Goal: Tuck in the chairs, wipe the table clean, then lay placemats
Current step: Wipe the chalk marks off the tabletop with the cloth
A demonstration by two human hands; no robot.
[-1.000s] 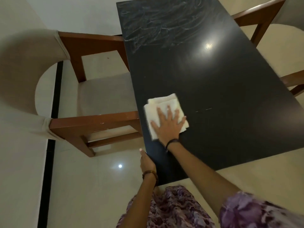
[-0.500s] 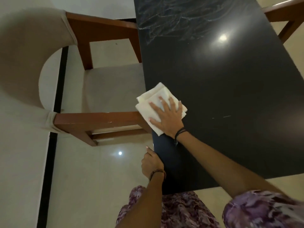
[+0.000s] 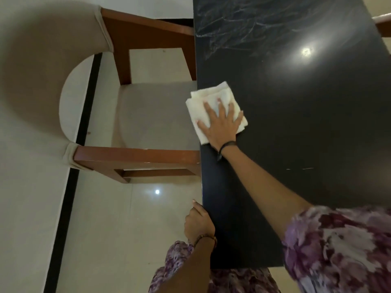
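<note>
Head view. The right hand [image 3: 220, 123] lies flat, fingers straight and spread, pressing a folded white cloth [image 3: 213, 102] onto the glossy black rectangular worktop [image 3: 306, 127]. The cloth sits at the worktop's left long edge, its left corner overhanging that edge slightly, roughly midway along the length visible here. The left hand [image 3: 198, 224] rests against the same left edge nearer the near left corner; its fingers appear curled at the rim, but whether they grip it cannot be told from this angle.

The governing relation: the worktop's long axis runs away from the person, and the pale streaked smears [image 3: 228, 28] lie toward the far left corner, directly beyond the cloth along that axis. The right hand is the nearer of the two to those smears. A small faint mark [image 3: 300, 168] also lies to the right of the forearm, closer to the near edge. Judged from this layout, the wiping step is under way and incomplete; the next stroke probably calls for pushing the cloth away along the left edge toward the far streaks.

A brown wooden armchair with a beige fabric seat and curved back [image 3: 148, 115] stands against the left edge, its seat front partly under the worktop, just beside the cloth. No placemats are visible.
</note>
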